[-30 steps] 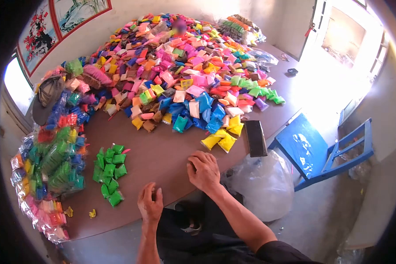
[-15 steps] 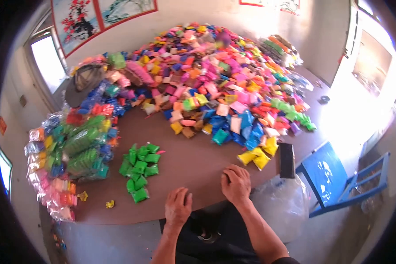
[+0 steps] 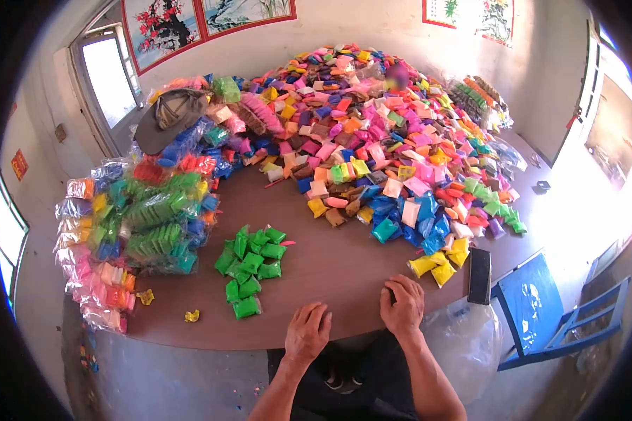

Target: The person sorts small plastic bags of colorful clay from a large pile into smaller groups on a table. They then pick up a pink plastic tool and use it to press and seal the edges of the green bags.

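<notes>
My left hand [image 3: 308, 331] rests at the table's front edge, palm down, with loosely bent fingers and the thumb apart. Nothing shows in it. To its left lies a small group of green packets [image 3: 251, 266]. My right hand [image 3: 402, 306] rests on the tabletop further right in a similar pose, thumb apart from the bent fingers, with no object visible in it. Just beyond it are several yellow packets [image 3: 441, 270]. A black rectangular object [image 3: 479, 276] lies by the table edge to its right.
A big heap of mixed coloured packets [image 3: 372, 133] covers the back of the brown table [image 3: 316, 259]. Bagged rows of packets [image 3: 154, 217] are stacked at left, beside a cap [image 3: 172, 116]. Yellow scraps [image 3: 192, 316] lie front left. A blue chair [image 3: 534, 298] and clear plastic bag [image 3: 463, 344] stand right.
The view has shifted, so the whole scene appears further right in the frame. Both hands keep their places at the table edge, and the packets have not visibly moved.
</notes>
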Demonstrator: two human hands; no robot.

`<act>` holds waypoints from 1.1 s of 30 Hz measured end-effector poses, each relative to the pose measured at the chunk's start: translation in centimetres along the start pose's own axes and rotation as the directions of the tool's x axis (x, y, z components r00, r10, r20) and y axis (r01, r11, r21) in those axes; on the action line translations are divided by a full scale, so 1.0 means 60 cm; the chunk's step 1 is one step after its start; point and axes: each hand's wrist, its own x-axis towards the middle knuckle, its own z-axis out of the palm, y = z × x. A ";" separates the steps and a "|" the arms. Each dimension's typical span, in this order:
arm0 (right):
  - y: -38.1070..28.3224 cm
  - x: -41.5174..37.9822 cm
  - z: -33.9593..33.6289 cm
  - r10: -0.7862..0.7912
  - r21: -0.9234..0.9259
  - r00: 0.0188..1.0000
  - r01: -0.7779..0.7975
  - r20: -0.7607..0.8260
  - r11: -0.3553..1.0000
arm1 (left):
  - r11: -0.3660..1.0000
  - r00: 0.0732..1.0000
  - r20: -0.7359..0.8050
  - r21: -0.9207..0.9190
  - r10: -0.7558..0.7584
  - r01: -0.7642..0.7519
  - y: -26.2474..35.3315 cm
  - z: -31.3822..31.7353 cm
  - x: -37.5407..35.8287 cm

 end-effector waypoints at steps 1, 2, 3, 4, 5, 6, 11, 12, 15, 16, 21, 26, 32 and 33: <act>0.002 -0.001 -0.001 0.000 -0.010 1.000 0.000 0.001 1.000 | 1.000 1.000 -0.001 -0.003 -0.001 0.001 0.000 0.001 0.000; 0.003 -0.001 -0.002 0.000 -0.010 1.000 0.000 0.001 1.000 | 1.000 1.000 -0.002 -0.007 -0.001 0.001 0.000 0.002 0.000; 0.002 -0.001 -0.001 0.000 -0.010 1.000 0.000 0.000 1.000 | 1.000 1.000 -0.003 -0.010 -0.001 0.001 0.000 0.001 0.000; 0.001 -0.001 -0.001 0.001 -0.009 1.000 -0.001 0.000 1.000 | 1.000 1.000 -0.008 -0.001 0.005 -0.005 0.000 0.002 0.001; 0.001 -0.001 0.000 0.000 -0.011 1.000 0.000 -0.002 1.000 | 1.000 1.000 -0.014 0.009 0.011 -0.011 0.001 0.001 0.001; 0.002 -0.001 0.001 0.001 -0.015 1.000 -0.001 -0.005 1.000 | 1.000 1.000 -0.019 0.018 0.018 -0.018 0.002 0.001 0.002; 0.002 -0.001 0.000 -0.004 -0.007 1.000 0.004 -0.009 1.000 | 1.000 1.000 -0.004 0.008 0.004 -0.004 0.003 -0.002 0.003; 0.001 -0.001 -0.001 -0.005 -0.009 1.000 0.005 -0.012 1.000 | 1.000 1.000 -0.002 0.012 0.000 0.000 0.003 -0.001 0.001; 0.000 0.001 0.002 -0.012 -0.011 1.000 0.012 -0.015 1.000 | 1.000 1.000 -0.008 0.012 0.005 -0.005 0.007 -0.005 0.004; 0.002 0.001 0.003 -0.010 -0.017 1.000 0.009 -0.016 1.000 | 1.000 1.000 -0.010 0.007 -0.007 0.007 0.006 -0.005 0.003; 0.006 -0.003 -0.001 -0.013 0.008 1.000 0.013 -0.021 1.000 | 1.000 0.999 -0.033 0.012 0.025 -0.025 0.005 0.002 0.002; 0.006 0.001 -0.002 -0.011 0.027 1.000 0.011 -0.002 1.000 | 1.000 1.000 0.007 0.014 0.026 -0.026 0.007 -0.003 0.005; 0.006 0.000 -0.005 -0.002 0.012 1.000 0.002 0.012 1.000 | 1.000 1.000 0.003 0.015 0.020 -0.020 0.007 -0.001 0.003; 0.006 0.000 -0.005 -0.002 0.018 1.000 0.002 0.013 1.000 | 1.000 1.000 0.001 0.020 0.022 -0.022 0.008 -0.001 0.004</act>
